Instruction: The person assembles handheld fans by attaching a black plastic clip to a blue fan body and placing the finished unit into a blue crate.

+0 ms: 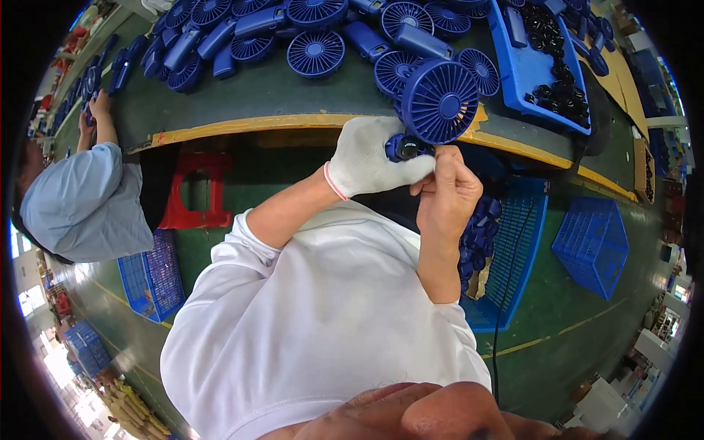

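Hands meet at the picture's centre, just below the yellow-edged front of the worktop [242, 126]. The left hand [370, 158], in a white knit glove, is clenched around the dark blue base of a fan [438, 101]; its gloved thumb and fingers wrap the base from the left. The right hand [449, 192], bare, closes on the same base from below and to the right, its fingertips touching the glove. The fan is thus held between both hands, raised off the worktop, its round ribbed head tilted up and to the right, above the right hand and overlapping the worktop edge. On the green worktop behind it lie many more blue fan heads [316, 53] and handle-shaped housings, loosely heaped from left to centre. To the right, on the same worktop, sits a blue tray [524, 70] holding small dark parts. Below the worktop, just beside the right forearm, stands a blue crate [517, 249] with dark blue parts inside; a second blue crate [591, 246] stands on the green floor further right, apart from the first. At far left a second person in a light blue shirt [84, 202] reaches both hands to the worktop, with a red stool [194, 192] just beside them and another blue crate [152, 275] below.
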The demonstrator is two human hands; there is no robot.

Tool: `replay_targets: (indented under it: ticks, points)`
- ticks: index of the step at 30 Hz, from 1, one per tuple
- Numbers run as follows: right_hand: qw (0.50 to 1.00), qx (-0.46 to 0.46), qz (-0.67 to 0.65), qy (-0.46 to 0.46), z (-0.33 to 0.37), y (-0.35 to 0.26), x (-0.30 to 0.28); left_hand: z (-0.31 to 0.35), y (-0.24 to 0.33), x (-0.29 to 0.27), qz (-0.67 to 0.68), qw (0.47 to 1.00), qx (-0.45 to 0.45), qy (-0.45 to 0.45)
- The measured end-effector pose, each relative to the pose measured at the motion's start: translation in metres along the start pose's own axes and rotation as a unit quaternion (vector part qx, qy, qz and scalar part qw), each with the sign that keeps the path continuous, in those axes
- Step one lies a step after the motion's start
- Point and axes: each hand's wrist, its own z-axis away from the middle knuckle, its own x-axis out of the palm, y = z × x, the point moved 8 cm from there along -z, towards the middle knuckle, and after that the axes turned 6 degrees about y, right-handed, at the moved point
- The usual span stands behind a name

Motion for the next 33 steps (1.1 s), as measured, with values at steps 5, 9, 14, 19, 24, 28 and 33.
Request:
replay_targets:
  ticks: [5,9,14,19,24,28,33]
  points:
    - [0.999,0.0,0.041,0.016,-0.007,0.015,-0.003,0.006,-0.019,0.011,0.048,0.995,-0.078,-0.041]
    - [0.997,0.078,-0.007,-0.028,0.001,0.037,-0.001,0.019,-0.013,0.035,0.129,0.976,-0.073,-0.161]
    - [0.989,0.107,0.092,0.053,0.013,0.038,-0.026,0.052,-0.032,0.064,0.278,0.902,-0.24,-0.229]
    - [0.954,-0.16,0.236,0.087,0.024,-0.005,-0.036,0.05,-0.032,0.075,0.221,0.969,-0.053,-0.095]
    - [0.996,0.033,0.073,0.032,0.013,0.027,-0.064,0.058,-0.024,0.106,0.338,0.863,-0.284,-0.246]
    - [0.989,0.145,0.014,-0.005,0.012,0.041,-0.076,0.074,-0.022,0.117,0.419,0.765,-0.384,-0.301]
    - [0.995,0.013,-0.093,-0.043,0.003,0.037,-0.079,0.058,-0.007,0.118,0.15,0.902,-0.235,-0.33]
